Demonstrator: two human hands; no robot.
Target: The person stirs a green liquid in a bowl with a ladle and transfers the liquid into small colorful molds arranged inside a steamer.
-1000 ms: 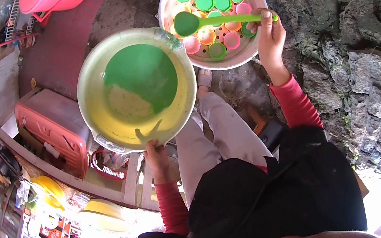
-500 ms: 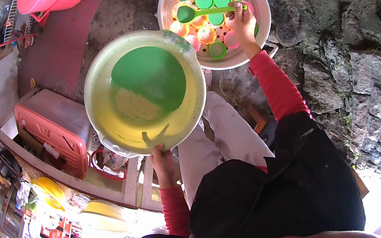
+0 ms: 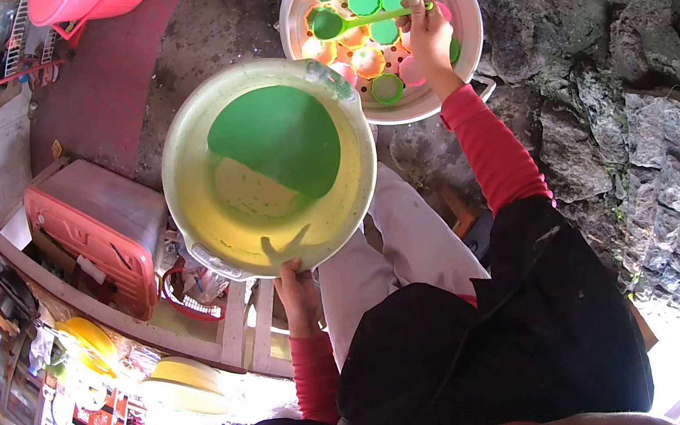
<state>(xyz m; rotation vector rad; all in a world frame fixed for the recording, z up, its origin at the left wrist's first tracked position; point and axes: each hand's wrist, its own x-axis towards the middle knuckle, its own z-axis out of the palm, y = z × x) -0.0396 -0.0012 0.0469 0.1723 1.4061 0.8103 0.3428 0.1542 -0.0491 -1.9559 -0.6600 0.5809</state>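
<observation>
My left hand [image 3: 296, 295] grips the near rim of a yellowish basin [image 3: 274, 245], which is tilted and holds green batter [image 3: 284, 141]. In my right hand [image 3: 430, 42] is the handle of a green ladle [image 3: 328, 25]. The ladle's bowl is over the left part of a round metal steamer tray [image 3: 290, 7] with holes in its floor. Small scalloped molds stand on the tray; several hold green batter, like one green-filled mold [image 3: 364, 1]. Others, such as an orange mold [image 3: 368, 62] and a pink mold [image 3: 412, 70], show no green inside.
A rough stone wall [image 3: 605, 144] rises on the right. To the left are a pink plastic bin [image 3: 91, 243] and a red basket [image 3: 185, 304]. A pink tub [image 3: 93, 1] stands at the upper left, and yellow basins [image 3: 185, 384] lie at the lower left.
The basin has shifted slightly right and down with my left hand. The ladle's bowl has moved a little left and down, and my right hand has moved slightly left with it.
</observation>
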